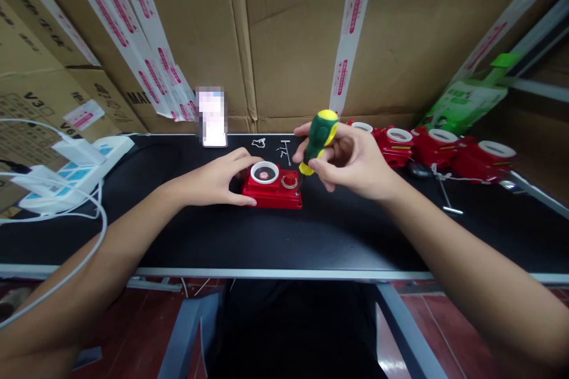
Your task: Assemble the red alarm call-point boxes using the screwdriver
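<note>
A red box-shaped device [272,195] with a white ring and a round red knob lies on the black table. My left hand [222,176] grips its left end, thumb at the front and fingers behind. In my right hand [355,160] is a green and yellow screwdriver [320,137], held upright with a slight tilt. Its tip meets the right part of the device's top, near the knob. Behind the device lie a small T-shaped metal tool [287,153] and a few small metal bits [258,143].
Several similar red devices [438,145] stand at the right, with another T-handled tool [451,208] before them. A phone [214,124] leans at the back. On the left sits a white power strip [84,174] with cables. Cardboard boxes [293,29] wall off the rear; a green pouch [466,103] stands right.
</note>
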Demonstrator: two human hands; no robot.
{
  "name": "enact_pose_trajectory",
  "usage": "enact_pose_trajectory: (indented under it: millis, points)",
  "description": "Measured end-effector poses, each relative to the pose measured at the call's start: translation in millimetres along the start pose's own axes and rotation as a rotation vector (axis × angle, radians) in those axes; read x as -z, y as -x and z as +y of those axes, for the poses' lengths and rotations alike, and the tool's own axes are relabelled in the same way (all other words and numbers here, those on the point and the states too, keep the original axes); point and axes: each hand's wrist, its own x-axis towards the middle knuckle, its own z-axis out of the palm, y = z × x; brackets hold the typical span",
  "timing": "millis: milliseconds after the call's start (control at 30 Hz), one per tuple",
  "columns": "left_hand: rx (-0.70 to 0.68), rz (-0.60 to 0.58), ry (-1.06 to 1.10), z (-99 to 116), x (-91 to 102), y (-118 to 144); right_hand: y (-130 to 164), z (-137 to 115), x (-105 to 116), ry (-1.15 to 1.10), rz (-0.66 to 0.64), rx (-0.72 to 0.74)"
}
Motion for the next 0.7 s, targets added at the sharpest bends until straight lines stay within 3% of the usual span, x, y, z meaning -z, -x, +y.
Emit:
enact_pose_trajectory:
  millis: [133,500,700]
  points:
    - [-0.003,-0.005,0.007,0,-0.1,0,1,2,-1,-0.009,-0.017,0.027]
    - [-0.006,-0.007,-0.021,3,1.2,-1,-5,11,1,0.04,0.163,-0.039]
    - [-0.006,-0.007,-0.028,2,1.1,0,-5,12,3,-0.012,0.11,-0.002]
